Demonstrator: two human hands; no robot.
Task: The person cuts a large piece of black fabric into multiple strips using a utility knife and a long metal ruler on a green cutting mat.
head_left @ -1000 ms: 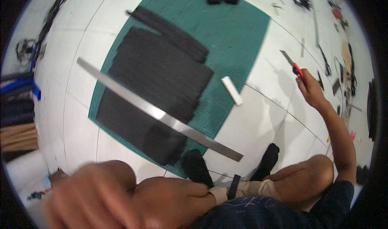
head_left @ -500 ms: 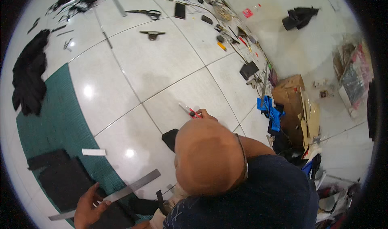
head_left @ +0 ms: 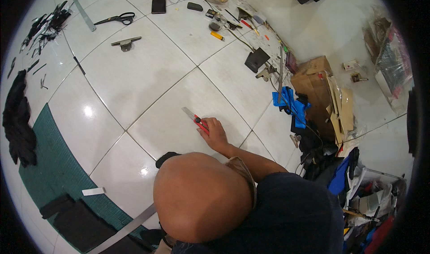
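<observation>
My right hand (head_left: pixel 215 136) is closed around the red handle of a utility knife (head_left: pixel 199 121). Its pale blade points up and to the left, over the white tiles. My left hand is not in view. At the lower left, a steel ruler (head_left: pixel 130 230) slants across a green cutting mat (head_left: pixel 67 160) and past folded black fabric (head_left: pixel 83 225). A small white block (head_left: pixel 93 191) sits on the mat's right edge. Another black piece (head_left: pixel 166 159) shows partly beside my head, which hides the floor at the lower middle.
Scissors (head_left: pixel 118 19), a flat metal bar (head_left: pixel 83 13), a metal clip (head_left: pixel 126 43) and a phone (head_left: pixel 158 4) lie on the far tiles. Black scraps (head_left: pixel 48 25) and black cloth (head_left: pixel 18 119) are at left. A cardboard box (head_left: pixel 309 74), blue straps (head_left: pixel 293 106) and a cable line the right.
The view has shifted, so the floor items sit farther left. My right hand and forearm now show more fully, still holding the knife. My left hand, earlier on the ruler, has left the view.
</observation>
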